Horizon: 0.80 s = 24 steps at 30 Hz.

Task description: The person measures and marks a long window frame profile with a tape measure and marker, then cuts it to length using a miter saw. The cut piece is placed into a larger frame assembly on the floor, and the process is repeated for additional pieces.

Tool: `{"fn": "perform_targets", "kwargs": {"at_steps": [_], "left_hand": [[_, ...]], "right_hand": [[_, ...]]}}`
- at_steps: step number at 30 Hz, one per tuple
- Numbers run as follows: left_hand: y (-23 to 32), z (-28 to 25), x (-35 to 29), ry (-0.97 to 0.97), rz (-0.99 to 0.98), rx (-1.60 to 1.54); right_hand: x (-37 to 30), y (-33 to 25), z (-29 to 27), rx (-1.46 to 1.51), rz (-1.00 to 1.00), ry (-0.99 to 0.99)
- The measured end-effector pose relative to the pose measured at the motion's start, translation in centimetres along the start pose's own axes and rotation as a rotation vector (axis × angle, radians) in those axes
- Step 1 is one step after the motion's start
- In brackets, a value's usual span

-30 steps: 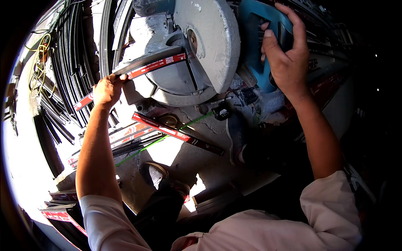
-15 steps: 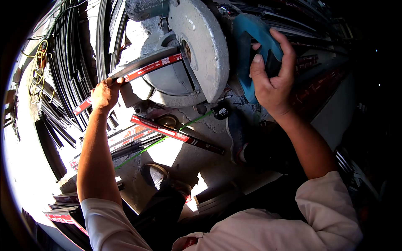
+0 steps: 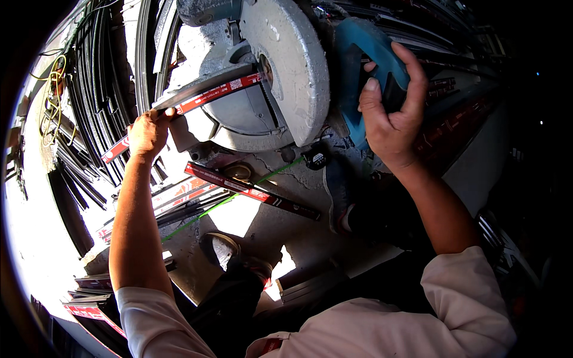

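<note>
My left hand (image 3: 148, 133) is closed on a dark metal profile with red printed film (image 3: 216, 94). The profile lies across the bed of a chop saw (image 3: 245, 116). Its right end reaches the saw's large grey, dusty disc-shaped guard (image 3: 298, 74), and the other end sticks out past my hand at the left. My right hand (image 3: 394, 122) is wrapped round the saw's blue loop handle (image 3: 373, 45), fingers through the opening and thumb on the near side. The guard hides where the profile meets the blade.
A shorter red-filmed profile (image 3: 253, 192) lies on the floor, near a tape measure (image 3: 315, 157) with its green blade drawn out. Long black profiles (image 3: 98, 77) are heaped at the left, beside a yellow cord (image 3: 55, 110). My shoe (image 3: 219, 249) stands below the saw.
My right hand and the blue handle have shifted slightly to the right, and the guard's edge with them. My left hand keeps its hold on the profile, nearly unmoved.
</note>
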<state>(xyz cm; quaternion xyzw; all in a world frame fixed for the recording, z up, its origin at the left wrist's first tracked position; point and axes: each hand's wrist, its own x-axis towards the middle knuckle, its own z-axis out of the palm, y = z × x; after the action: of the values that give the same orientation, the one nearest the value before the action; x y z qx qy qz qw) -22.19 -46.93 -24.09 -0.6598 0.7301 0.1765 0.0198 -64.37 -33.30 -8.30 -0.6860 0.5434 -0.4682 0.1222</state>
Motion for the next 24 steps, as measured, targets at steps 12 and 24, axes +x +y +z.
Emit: {"fn": "perform_targets", "kwargs": {"at_steps": [12, 24], "left_hand": [[0.5, -0.6, -0.1, -0.048, -0.053, -0.038], [0.6, -0.8, -0.2, -0.053, -0.048, -0.024]], "right_hand": [[0.5, -0.2, -0.4, -0.042, -0.027, -0.018], [3.9, -1.7, -1.0, 0.076, 0.079, -0.025]]}}
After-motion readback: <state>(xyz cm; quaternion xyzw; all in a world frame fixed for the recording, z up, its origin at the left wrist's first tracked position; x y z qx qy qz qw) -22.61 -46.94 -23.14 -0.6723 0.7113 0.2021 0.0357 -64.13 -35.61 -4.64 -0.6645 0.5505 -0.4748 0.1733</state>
